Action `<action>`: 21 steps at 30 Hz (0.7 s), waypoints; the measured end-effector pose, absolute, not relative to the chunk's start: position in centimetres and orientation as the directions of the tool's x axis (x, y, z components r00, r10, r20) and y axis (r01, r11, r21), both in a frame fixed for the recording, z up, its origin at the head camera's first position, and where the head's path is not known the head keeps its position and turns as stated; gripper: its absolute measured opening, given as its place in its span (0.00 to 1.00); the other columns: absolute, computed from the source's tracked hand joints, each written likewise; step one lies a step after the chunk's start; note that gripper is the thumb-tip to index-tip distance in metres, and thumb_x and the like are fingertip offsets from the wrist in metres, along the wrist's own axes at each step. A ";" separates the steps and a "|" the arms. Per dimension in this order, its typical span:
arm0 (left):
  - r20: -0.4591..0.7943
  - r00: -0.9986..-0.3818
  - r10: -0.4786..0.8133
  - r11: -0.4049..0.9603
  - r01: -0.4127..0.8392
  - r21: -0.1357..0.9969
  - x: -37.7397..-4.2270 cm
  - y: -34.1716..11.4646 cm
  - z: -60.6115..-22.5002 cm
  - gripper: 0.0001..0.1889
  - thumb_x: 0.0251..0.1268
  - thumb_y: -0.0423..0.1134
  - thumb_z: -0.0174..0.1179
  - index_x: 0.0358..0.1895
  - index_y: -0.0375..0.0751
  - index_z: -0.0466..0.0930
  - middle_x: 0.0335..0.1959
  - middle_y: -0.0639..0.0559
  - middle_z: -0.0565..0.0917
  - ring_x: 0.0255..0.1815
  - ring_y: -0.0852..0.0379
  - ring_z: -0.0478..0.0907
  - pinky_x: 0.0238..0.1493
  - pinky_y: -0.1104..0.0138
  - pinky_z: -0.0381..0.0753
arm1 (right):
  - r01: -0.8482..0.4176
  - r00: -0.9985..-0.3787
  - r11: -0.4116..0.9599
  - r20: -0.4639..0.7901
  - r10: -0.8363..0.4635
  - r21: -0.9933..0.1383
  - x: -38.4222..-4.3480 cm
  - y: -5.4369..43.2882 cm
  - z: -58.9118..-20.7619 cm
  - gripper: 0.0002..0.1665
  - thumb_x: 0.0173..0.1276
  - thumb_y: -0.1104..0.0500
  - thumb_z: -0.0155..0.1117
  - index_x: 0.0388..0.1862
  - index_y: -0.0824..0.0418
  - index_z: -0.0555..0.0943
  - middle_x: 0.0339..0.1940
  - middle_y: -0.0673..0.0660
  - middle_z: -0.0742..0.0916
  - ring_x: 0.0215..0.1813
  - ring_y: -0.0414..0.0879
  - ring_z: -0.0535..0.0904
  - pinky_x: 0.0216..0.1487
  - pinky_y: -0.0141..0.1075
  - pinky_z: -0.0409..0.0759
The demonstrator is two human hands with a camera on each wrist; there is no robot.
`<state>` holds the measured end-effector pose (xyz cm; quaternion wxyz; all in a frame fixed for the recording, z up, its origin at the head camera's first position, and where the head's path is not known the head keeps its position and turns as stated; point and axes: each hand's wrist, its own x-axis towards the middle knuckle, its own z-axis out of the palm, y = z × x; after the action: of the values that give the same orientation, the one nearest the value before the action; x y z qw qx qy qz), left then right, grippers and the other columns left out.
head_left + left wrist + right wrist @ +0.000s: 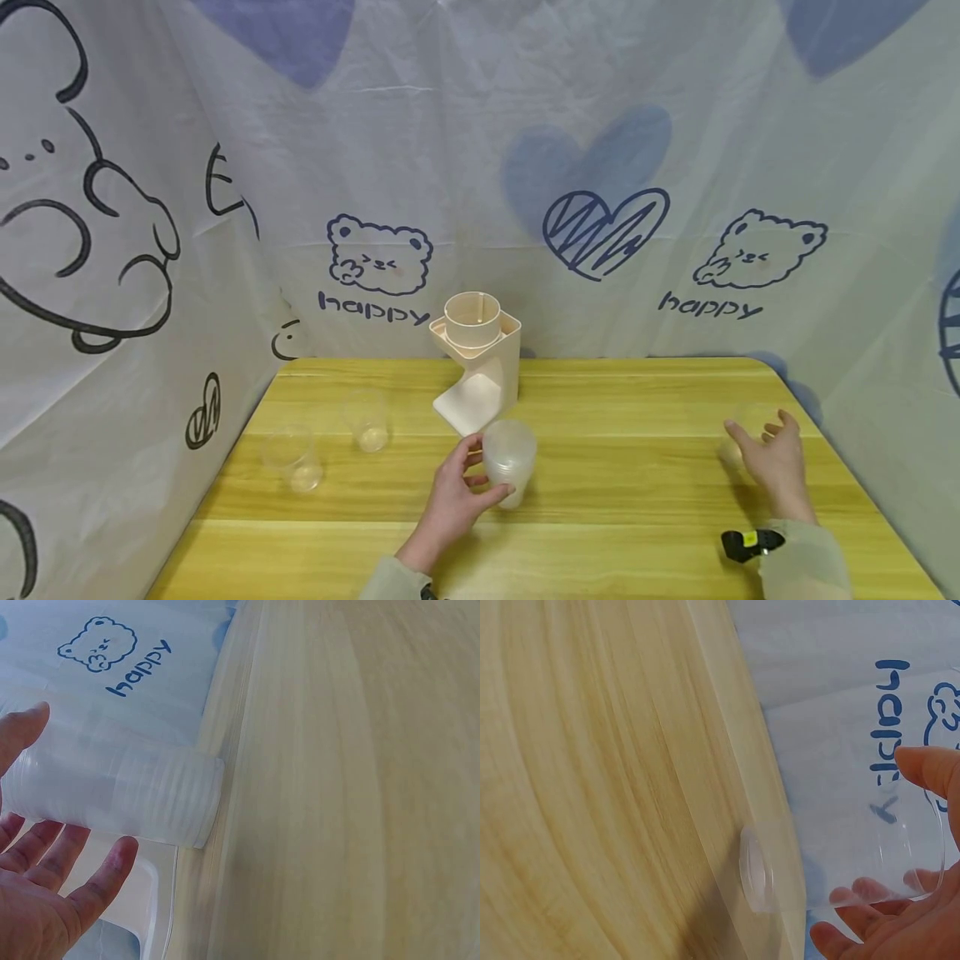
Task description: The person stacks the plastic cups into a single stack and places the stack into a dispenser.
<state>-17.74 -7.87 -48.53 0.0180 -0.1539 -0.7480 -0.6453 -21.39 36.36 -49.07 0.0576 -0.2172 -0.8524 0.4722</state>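
Note:
Near the middle of the table, a stack of clear plastic cups (510,454) stands upright in front of a cream plastic stand. My left hand (457,492) holds the stack from the left, thumb across its near side and fingers behind. The left wrist view shows the ridged rims of the nested cups (165,787), with the index finger held away from them. On the right, my right hand (776,467) is around a single clear cup (731,452) on the table. Its fingers (870,911) are spread loosely, and the thumb stands off the cup wall (817,862).
The cream stand (480,367) has a round tube on top and a sloping foot. Two single clear cups (372,433) (300,467) stand at the left of the wooden table (615,483). A printed cloth (465,167) hangs along the back and sides.

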 end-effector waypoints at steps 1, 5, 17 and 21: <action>0.225 -0.952 0.207 0.119 0.253 0.960 -17.8 -7.9 -48.5 0.34 0.50 0.24 0.73 0.62 0.27 0.68 0.57 0.32 0.74 0.55 0.32 0.75 0.48 0.43 0.81 | 0.316 -0.899 0.459 -0.108 0.424 -0.830 -21.4 36.4 -49.0 0.61 0.71 0.38 0.55 0.77 0.68 0.29 0.73 0.80 0.54 0.72 0.74 0.53 0.66 0.65 0.61; 0.225 -0.952 0.207 0.117 0.252 0.961 -17.8 -7.9 -48.6 0.35 0.49 0.24 0.73 0.62 0.27 0.67 0.57 0.32 0.74 0.55 0.32 0.75 0.48 0.43 0.82 | 0.316 -0.902 0.448 -0.119 0.415 -0.836 -21.4 36.4 -49.0 0.62 0.70 0.36 0.55 0.77 0.67 0.29 0.74 0.79 0.52 0.72 0.73 0.52 0.66 0.66 0.60; 0.221 -0.953 0.208 0.122 0.249 0.961 -17.8 -7.8 -48.7 0.35 0.49 0.24 0.73 0.62 0.27 0.67 0.57 0.33 0.74 0.55 0.33 0.75 0.48 0.47 0.83 | 0.313 -0.902 0.422 -0.127 0.413 -0.851 -21.2 36.0 -48.8 0.62 0.70 0.36 0.55 0.77 0.69 0.30 0.74 0.78 0.52 0.73 0.72 0.50 0.67 0.65 0.60; 0.221 -0.953 0.207 0.127 0.250 0.960 -17.9 -7.9 -48.6 0.35 0.49 0.25 0.73 0.62 0.27 0.67 0.57 0.33 0.74 0.55 0.34 0.75 0.47 0.48 0.83 | 0.301 -0.907 0.407 -0.126 0.401 -0.862 -21.1 35.8 -48.8 0.63 0.69 0.36 0.57 0.77 0.67 0.29 0.74 0.78 0.53 0.73 0.72 0.51 0.66 0.64 0.62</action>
<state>-17.87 -7.86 -48.61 0.0167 -0.1523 -0.7503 -0.6431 -21.06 35.82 -48.75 0.0502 -0.2096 -0.8374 0.5024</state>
